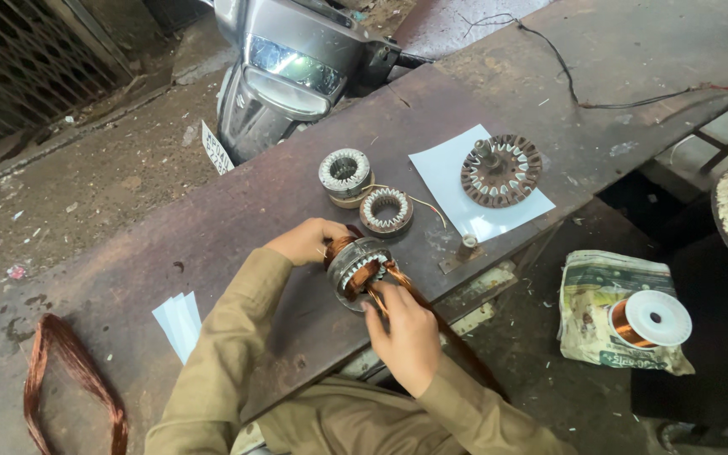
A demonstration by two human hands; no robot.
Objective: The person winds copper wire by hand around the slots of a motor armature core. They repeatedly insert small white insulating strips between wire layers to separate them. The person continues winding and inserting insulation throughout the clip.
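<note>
- Stator [358, 271], a ring of steel with copper coils partly wound in its slots, sits tilted on edge at the near side of the bench [212, 227], held between both hands.
- Left hand [309, 240] wraps around the stator's far rim, fingers curled shut on it, thumb toward the coils.
- Right hand [406, 333] is closed on the copper wire [398, 278] at the stator's near rim, fingertips pinching the strands where they enter the slots; the wire trails back past the wrist toward the person's lap.
- Both arms wear khaki sleeves [221, 354].
- Two bare stators lie just beyond the hands: one [344, 173] on a tan ring, the other [385, 211] touching it on its near right side, with a thin wire running off it.
- A larger rusty core [500, 170] rests on a sheet of white paper [448, 181], well to the right of them.
- More white paper [179, 322] lies by the left elbow, and a loop of copper wire [69, 379] lies at the bench's left end.
- On the floor to the right, a spool [652, 318] of copper wire lies on a printed bag [604, 282].
- A scooter's front [292, 72] stands beyond the bench.
- A black cable [566, 80] crosses the bench's far right part.
</note>
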